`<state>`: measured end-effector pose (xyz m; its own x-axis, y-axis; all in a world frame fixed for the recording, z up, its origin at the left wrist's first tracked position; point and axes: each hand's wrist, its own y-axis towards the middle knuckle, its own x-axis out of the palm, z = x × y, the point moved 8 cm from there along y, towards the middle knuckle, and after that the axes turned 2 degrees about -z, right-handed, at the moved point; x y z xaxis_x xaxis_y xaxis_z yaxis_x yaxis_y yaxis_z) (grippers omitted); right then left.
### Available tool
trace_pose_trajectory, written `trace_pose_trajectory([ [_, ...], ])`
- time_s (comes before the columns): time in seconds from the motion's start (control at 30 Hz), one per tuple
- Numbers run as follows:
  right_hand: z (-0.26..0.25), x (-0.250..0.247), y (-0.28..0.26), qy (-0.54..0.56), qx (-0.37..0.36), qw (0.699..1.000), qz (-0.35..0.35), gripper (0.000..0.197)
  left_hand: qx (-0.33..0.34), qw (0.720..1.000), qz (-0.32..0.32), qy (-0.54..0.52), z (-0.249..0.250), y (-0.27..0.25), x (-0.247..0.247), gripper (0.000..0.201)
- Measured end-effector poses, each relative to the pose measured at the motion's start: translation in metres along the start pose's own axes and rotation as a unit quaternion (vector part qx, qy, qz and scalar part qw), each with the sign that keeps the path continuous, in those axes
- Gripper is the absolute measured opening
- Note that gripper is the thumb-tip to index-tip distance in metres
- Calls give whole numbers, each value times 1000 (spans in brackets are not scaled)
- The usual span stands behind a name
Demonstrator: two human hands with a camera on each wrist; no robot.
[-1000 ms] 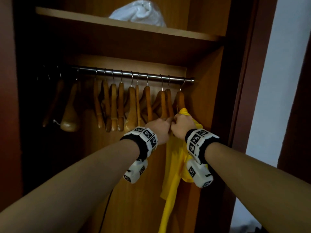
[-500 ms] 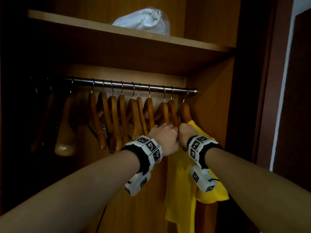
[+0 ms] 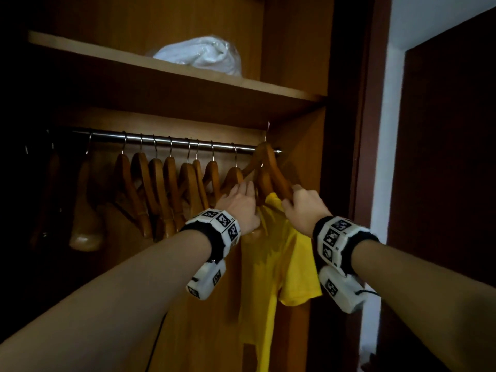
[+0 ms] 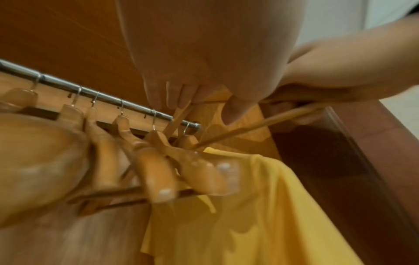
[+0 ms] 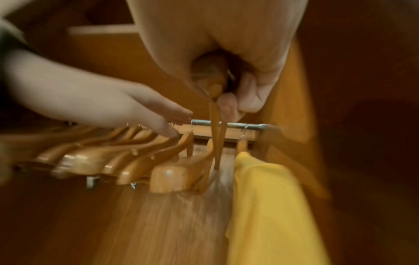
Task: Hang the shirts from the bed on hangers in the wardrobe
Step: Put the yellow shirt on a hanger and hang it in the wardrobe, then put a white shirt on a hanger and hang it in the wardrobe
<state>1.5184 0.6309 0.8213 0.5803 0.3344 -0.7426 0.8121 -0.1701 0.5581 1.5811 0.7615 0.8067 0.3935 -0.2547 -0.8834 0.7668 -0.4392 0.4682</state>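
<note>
Hanger [image 3: 271,167] gripped in right hand [image 3: 304,208], lifted above yellow shirt [image 3: 281,253].

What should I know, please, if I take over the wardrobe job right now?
Right hand: grip on one arm of a hanger, lifted with its hook above the rail.
Left hand: open, fingers against the neighbouring hangers.
Done: the yellow shirt hangs at the rail's right end.
Left: take the free hanger out, fetch the next shirt from the bed, which is out of view, and hang it.
</note>
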Motion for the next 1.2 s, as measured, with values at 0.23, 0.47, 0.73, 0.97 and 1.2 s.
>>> trace_pose_trajectory([
  [0.23, 55, -77, -144, -25, -45, 998, -31, 17, 0, 995, 37, -92, 88, -38, -11, 87],
  [0.47, 126, -157, -331, -45, 43, 996, -68, 18, 27, 966, 106, -235, 208, -120, -20, 55],
  [0.73, 248, -252, -499, -181, 297, 935, -69, 43, 246, 928, 11, -278, 449, -265, 12, 42],
  [0.97, 340, -318, -679, -20, 517, 849, 106, 21, 447, 812, -149, -344, 677, -434, 50, 34],
  [1.2, 406, -383, -912, -28, 671, 707, 222, 16, 567, 692, -337, -295, 859, -585, 130, 35],
])
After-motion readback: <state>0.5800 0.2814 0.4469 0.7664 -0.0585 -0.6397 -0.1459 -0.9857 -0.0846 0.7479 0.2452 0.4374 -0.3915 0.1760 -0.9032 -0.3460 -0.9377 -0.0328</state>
